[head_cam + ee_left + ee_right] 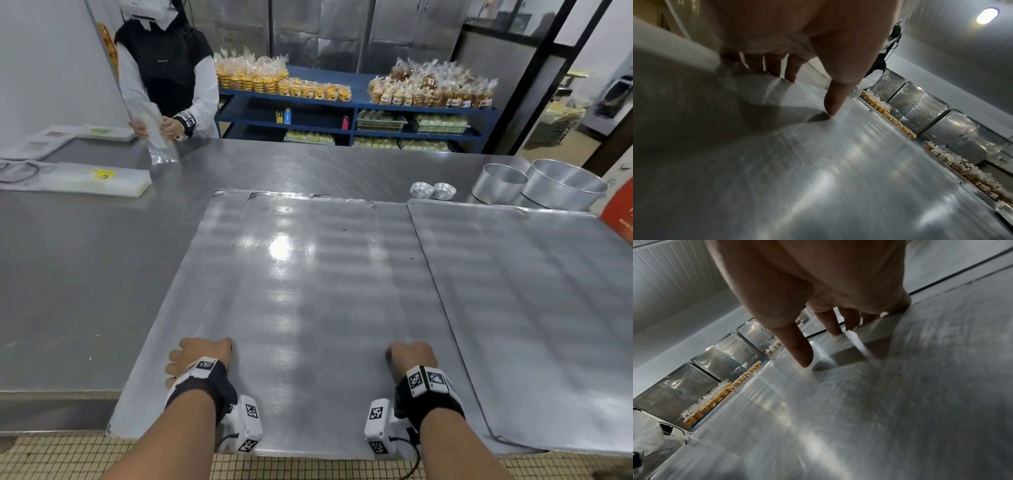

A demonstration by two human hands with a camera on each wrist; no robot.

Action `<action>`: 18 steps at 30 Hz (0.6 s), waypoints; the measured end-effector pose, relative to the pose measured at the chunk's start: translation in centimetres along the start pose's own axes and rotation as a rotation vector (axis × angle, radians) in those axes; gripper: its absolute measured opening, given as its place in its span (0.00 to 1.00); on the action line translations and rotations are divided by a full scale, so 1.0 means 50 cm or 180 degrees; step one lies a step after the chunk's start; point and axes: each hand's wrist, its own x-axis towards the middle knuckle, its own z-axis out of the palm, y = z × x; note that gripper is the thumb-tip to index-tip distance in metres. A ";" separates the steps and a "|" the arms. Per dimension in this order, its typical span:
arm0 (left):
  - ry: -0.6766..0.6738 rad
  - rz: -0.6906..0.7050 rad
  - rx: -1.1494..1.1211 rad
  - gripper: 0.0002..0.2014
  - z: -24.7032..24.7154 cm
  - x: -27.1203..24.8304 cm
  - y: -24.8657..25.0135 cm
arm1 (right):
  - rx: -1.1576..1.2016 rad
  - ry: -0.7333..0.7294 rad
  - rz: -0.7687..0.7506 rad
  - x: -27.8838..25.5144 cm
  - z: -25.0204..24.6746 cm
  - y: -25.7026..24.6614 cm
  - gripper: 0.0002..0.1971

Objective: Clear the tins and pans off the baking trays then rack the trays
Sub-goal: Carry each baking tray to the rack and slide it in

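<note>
Both hands — left hand [198, 356], right hand [412, 358] — grip bare tray [308, 291]

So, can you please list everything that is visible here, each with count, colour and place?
baking trays: at least two, silver, side by side on the table's near part
round pans: two, silver, table's far right
small tins: two stacks, silver, left of the pans
steel table: one, grey
blue shelf: one, behind the table, holds bagged baked goods
other person: one, far left, handling a clear bag
hands: left and right, on the left tray, thumbs pressing its top
</note>
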 end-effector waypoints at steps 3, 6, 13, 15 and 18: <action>-0.0003 0.0001 0.0031 0.35 -0.003 0.012 0.006 | -0.0024 -0.0029 -0.0021 0.006 0.011 -0.004 0.20; 0.0010 -0.0014 0.0031 0.37 -0.010 0.022 0.011 | -0.0151 0.0054 0.0001 -0.003 0.019 -0.007 0.24; -0.0288 0.0044 -0.0155 0.41 -0.020 0.066 0.011 | -0.0075 -0.0007 -0.0042 -0.011 0.008 -0.018 0.21; -0.0336 0.0137 -0.0242 0.38 -0.019 0.088 0.020 | -0.0071 -0.0042 -0.0051 0.002 0.015 -0.027 0.21; -0.0394 0.0379 -0.0276 0.32 -0.026 0.084 0.039 | -0.0024 0.0008 -0.0123 0.015 0.025 -0.044 0.21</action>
